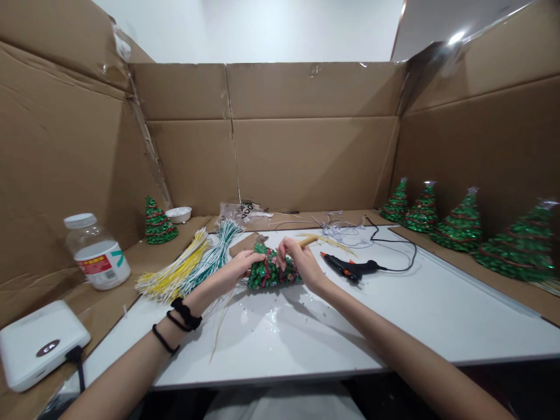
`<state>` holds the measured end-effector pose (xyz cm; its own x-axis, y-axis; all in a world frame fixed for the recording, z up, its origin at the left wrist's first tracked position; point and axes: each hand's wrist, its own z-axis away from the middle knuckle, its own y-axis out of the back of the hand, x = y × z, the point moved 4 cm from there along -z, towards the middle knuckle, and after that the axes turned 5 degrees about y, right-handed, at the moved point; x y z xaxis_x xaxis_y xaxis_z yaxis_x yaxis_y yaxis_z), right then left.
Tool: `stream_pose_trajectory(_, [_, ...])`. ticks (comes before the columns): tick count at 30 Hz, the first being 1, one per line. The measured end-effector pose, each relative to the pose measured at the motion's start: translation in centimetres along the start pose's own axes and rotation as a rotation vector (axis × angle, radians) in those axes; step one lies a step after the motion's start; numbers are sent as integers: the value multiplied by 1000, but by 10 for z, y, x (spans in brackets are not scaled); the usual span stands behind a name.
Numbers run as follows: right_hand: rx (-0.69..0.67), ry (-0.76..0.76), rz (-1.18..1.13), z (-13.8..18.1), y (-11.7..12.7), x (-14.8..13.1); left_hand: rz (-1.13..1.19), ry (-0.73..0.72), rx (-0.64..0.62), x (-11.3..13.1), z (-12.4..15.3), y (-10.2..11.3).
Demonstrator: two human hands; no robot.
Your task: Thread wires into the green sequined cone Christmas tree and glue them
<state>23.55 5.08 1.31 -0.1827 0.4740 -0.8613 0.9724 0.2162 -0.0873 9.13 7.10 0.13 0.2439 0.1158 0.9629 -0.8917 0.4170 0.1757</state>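
1. Tall cardboard walls (306, 157) close in three sides. We judge they screen the work area off and also give ledges for storage.
2. The white surface (394, 315) carries the work, and its near half is bare apart from small specks.
3. Four finished trees (461, 224) stand upright in a row on the right ledge, well apart from the hands, seemingly parked out of the way.
4. A white box (39, 341) with a cable plugged in sits on the left ledge, and a lidded jar (98, 251) stands behind it.
5. Bundles of yellow and green-white wires (184, 271) fan out just beside the left hand, within easy reach. They crowd that side of the surface.
6. The little tree (266, 273), green and sequinned, lies on its side at the middle of the surface between both hands. We think this gives a steady hold.
7. The left hand (242, 262) has its fingers closed round one end of the tree. The right hand (301, 262) grips the other end, fingers curled onto it.
8. A black glue gun (350, 268) lies just right of the right hand, its cord looping away behind.
9. A lone tree (158, 221) and a small bowl (179, 214) stand at the far left.
10. Loose thin wires (345, 230) tangle at the back.
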Motion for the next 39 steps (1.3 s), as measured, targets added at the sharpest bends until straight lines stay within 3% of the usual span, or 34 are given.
stream_pose_trajectory(9, [51, -101, -195, -5, 2, 20, 51, -40, -97, -3, -4, 2])
stream_pose_trajectory(17, [49, -144, -256, -5, 4, 24, 66, -23, -91, -5, -4, 1])
stream_pose_trajectory(25, [-2, -199, -214, -2, 4, 16, 109, 33, -64, -9, -7, 3])
stream_pose_trajectory(31, [-126, -248, -255, -4, 7, 20, 163, 48, -46, -9, -5, 6])
stream_pose_trajectory(39, [-142, -179, -412, -9, 9, 16, 189, 50, -55, -5, 0, 2])
